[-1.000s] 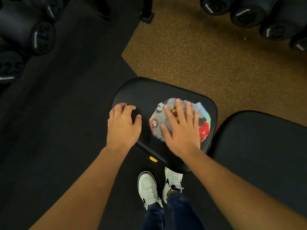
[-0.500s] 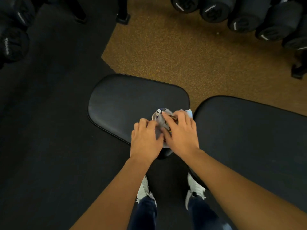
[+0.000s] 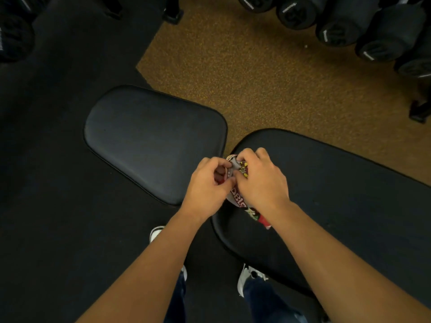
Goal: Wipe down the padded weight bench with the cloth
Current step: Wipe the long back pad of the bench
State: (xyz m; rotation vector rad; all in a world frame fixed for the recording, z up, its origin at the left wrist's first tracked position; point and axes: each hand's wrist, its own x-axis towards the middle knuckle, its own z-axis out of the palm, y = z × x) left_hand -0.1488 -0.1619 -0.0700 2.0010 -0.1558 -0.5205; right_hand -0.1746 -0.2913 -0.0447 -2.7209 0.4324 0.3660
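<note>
- Both hands meet over the gap between the two black pads of the weight bench, holding the printed cloth (image 3: 240,199) bunched between them.
- The left hand (image 3: 207,183) has its fingers curled in, pinching the upper edge of the cloth against the thumb.
- The right hand (image 3: 261,180) also has curled fingers, gripping the cloth from the other side; its knuckles sit above the near end of the long back pad (image 3: 338,194).
- The cloth is crumpled and multicoloured, with red lettering on a pale ground. A tail of it hangs below the right wrist, over the rounded end of the back pad. Whether it touches the pad there I cannot tell.
- The seat pad (image 3: 151,141) lies to the left, its right edge just beside the left hand.
- White sneakers (image 3: 247,276) and blue jeans (image 3: 268,301) show below the forearms, on the dark rubber floor (image 3: 58,229).
- A tan speckled floor section (image 3: 256,78) spreads beyond the bench.
- Black dumbbells (image 3: 338,24) line the top right, with more at the top left.
</note>
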